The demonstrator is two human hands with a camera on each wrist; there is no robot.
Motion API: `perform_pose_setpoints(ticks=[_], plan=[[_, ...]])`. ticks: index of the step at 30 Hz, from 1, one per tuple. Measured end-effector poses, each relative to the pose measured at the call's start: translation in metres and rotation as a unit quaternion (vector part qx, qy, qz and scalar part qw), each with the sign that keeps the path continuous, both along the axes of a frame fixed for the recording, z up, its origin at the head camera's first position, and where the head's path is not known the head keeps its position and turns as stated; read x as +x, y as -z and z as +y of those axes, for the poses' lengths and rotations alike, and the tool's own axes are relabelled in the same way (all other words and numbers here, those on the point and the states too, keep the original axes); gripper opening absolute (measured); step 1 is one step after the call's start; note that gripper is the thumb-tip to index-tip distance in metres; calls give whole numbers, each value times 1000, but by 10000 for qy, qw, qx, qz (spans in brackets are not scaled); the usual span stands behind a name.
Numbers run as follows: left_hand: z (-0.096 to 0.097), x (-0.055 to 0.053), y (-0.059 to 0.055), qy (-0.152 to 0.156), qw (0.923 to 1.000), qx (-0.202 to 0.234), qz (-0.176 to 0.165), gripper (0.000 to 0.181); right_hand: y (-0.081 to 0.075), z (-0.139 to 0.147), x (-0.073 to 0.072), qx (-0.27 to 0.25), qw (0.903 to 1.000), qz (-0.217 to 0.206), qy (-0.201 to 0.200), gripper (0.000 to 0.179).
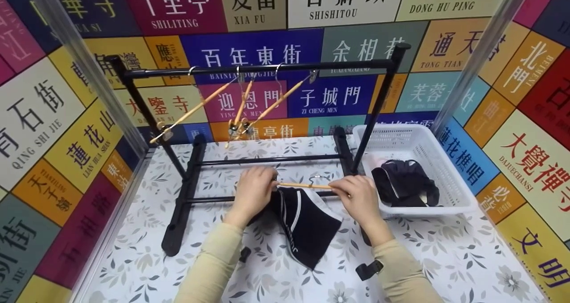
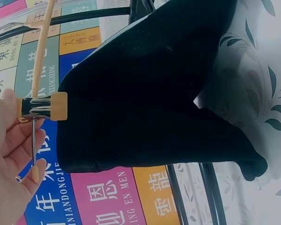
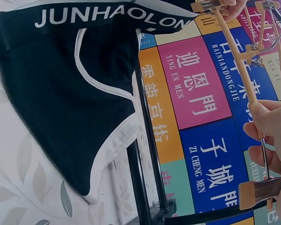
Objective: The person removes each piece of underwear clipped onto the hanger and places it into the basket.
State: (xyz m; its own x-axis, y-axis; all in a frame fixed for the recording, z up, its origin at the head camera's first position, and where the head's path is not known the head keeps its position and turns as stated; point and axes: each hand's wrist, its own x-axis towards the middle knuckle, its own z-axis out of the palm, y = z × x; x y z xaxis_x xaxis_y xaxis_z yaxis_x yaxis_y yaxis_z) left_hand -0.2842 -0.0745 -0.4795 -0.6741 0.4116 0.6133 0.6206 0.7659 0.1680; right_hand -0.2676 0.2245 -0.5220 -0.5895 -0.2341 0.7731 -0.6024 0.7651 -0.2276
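My left hand pinches the metal clip at one end of a wooden clip hanger. That clip bites the waistband edge of black underpants, which hang down with white piping and "JUNHAOLON" lettering on the band. At the hanger's other end my right hand grips the wooden bar, thumb on top and fingers beneath. Beside those fingers, the second clip has no cloth in it. The waistband's free side sags away from the right hand.
A black garment rack stands behind the hands, with several wooden clip hangers on its top rail. To the right, a white plastic basket holds dark folded garments. Lettered panels line the walls, and a leaf-patterned cloth covers the table.
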Motion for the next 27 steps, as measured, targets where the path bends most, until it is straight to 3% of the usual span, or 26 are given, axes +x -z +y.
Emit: perform_pose_setpoints(ticks=[20,27], plan=[[3,0,5,176,9989,215,387,16,5,2,3,-111,9998,-150,53,18],[4,1,4,165,9988,292,367,16,6,3,2,-123,9999,-73,62,20]])
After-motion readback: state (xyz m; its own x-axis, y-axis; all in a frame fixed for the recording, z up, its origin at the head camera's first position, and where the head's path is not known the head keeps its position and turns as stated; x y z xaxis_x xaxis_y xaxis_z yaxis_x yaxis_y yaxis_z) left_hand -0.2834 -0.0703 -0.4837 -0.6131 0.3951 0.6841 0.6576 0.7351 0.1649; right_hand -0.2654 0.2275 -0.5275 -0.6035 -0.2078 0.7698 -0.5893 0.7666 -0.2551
